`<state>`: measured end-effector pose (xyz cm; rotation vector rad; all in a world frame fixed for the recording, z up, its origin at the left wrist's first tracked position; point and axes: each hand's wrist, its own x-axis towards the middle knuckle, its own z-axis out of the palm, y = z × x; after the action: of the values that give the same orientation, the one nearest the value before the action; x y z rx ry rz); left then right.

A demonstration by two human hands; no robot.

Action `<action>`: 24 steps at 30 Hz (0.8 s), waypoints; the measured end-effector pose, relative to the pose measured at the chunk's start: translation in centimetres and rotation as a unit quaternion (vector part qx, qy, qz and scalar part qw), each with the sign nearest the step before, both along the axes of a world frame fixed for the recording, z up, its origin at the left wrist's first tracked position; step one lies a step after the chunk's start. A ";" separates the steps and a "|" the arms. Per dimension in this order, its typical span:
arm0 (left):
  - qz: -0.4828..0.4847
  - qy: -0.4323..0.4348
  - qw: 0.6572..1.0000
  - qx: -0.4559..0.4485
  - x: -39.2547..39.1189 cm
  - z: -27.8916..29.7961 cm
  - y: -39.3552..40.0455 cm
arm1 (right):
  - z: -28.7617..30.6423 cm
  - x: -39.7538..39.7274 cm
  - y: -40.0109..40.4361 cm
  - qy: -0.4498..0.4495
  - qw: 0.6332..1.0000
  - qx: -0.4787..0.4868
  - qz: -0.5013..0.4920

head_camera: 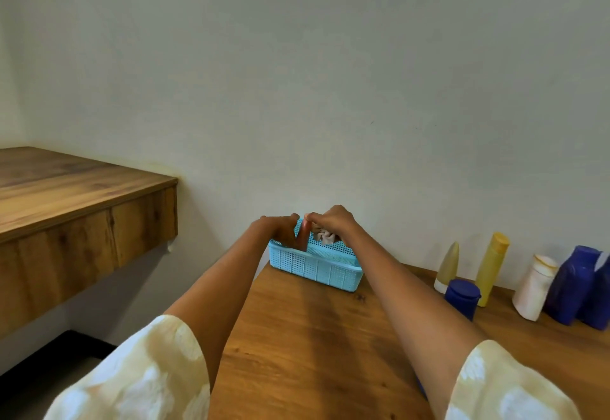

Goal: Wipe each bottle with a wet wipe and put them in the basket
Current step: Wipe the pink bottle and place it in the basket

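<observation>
— Looking at the hands first: what do the fingers have hold of?

— Both reach over the light blue basket [317, 266] at the far edge of the wooden table [313, 337]. The left hand [279, 226] has its fingers curled on a reddish bottle [304, 234] standing inside the basket. The right hand [333, 221] pinches the bottle's top, with a crumpled wipe [325, 236] bunched beneath its palm (whether it grips the wipe I cannot tell).

— And the count?

— One basket, one bottle in it. Six bottles stand well apart on the right: a beige tube [448, 267], a yellow bottle [491, 269], a small blue bottle [462, 299], a white bottle [534, 287] and two dark blue bottles [574, 284].
</observation>
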<state>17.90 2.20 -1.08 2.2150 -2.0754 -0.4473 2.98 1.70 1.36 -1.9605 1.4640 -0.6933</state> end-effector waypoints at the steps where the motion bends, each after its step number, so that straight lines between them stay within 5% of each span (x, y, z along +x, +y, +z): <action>1: -0.004 0.008 1.000 0.008 -0.1 0.2 0.1 | 0.0 0.1 0.1 0.010 1.000 -0.006 0.000; 11: 0.008 0.114 0.993 -0.014 1.0 4.6 2.9 | 0.2 -0.1 1.3 0.004 1.000 -0.005 -0.001; 18: 0.021 0.170 0.981 -0.089 0.7 3.5 6.1 | 2.2 -0.9 4.1 -0.092 0.995 -0.012 -0.024; 24: 0.016 0.169 0.955 -0.243 -1.8 3.1 9.5 | 6.5 -3.6 8.5 -0.247 0.969 0.000 -0.025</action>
<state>16.08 11.69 2.05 1.7443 -1.7374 -0.2527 -0.59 10.23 7.90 -1.5964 1.2032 -1.1098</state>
